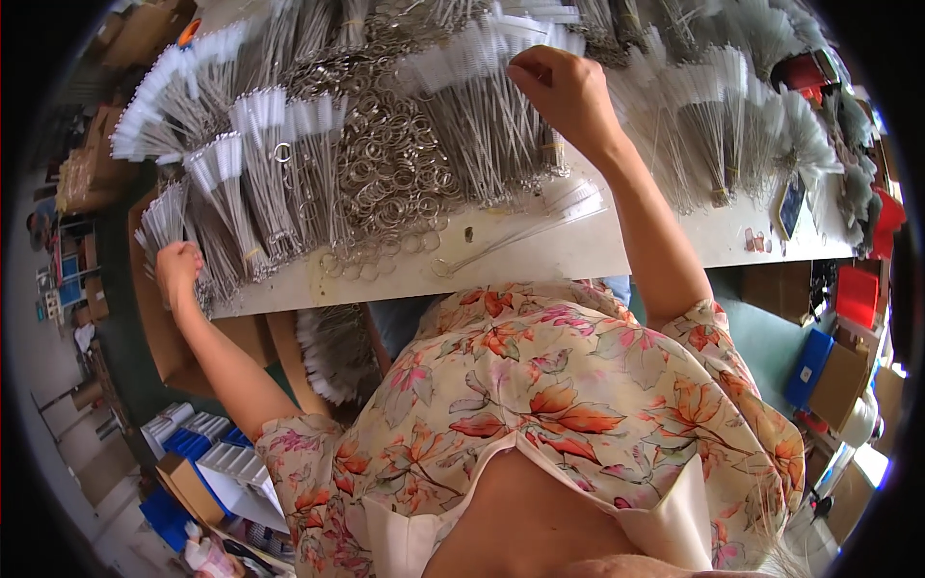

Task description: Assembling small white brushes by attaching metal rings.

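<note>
At the table's left end, my left hand is closed around the lower part of a bundle of thin wire brushes with white bristles. Farther right, my right hand is raised over a dense row of brushes, its fingertips pinched together at the bristle ends. What the pinch holds, if anything, is hidden. Between the hands spreads a heap of metal split rings. A few brushes lie loose near the front edge, their wire handles joined at a ring.
More bundled brushes cover the right of the white table. A dark flat object and small clear pieces lie at its right end. Below stand a cardboard box and a red bin.
</note>
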